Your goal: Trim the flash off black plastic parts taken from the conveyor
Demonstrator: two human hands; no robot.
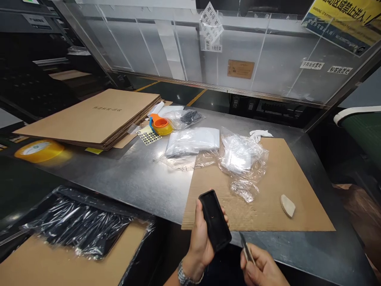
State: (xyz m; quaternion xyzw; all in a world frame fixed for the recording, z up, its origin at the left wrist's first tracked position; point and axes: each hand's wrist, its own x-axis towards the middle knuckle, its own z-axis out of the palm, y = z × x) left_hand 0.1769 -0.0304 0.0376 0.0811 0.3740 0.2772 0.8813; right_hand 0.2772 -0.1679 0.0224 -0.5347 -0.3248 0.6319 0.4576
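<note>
My left hand (198,244), with a metal-band watch at the wrist, is wrapped round a black rectangular case (214,222). The case is hollow, tilted, with its open side facing me and a tiny light speck inside. To its right, my right hand (260,266) grips a small knife (245,247) by its handle, the thin blade pointing up and left. Blade and case are apart. Both hands are at the table's front edge, by a flat cardboard sheet (268,214). A beige wedge-shaped pad (287,205) lies on that sheet.
Clear plastic bags with white contents (193,141) and crumpled film (244,155) lie mid-table. Stacked cardboard (89,115), a tape dispenser (160,124) and a yellow tape roll (40,150) are at left. Black plastic wrap (86,222) covers a box at lower left. White gloves (260,134) lie behind.
</note>
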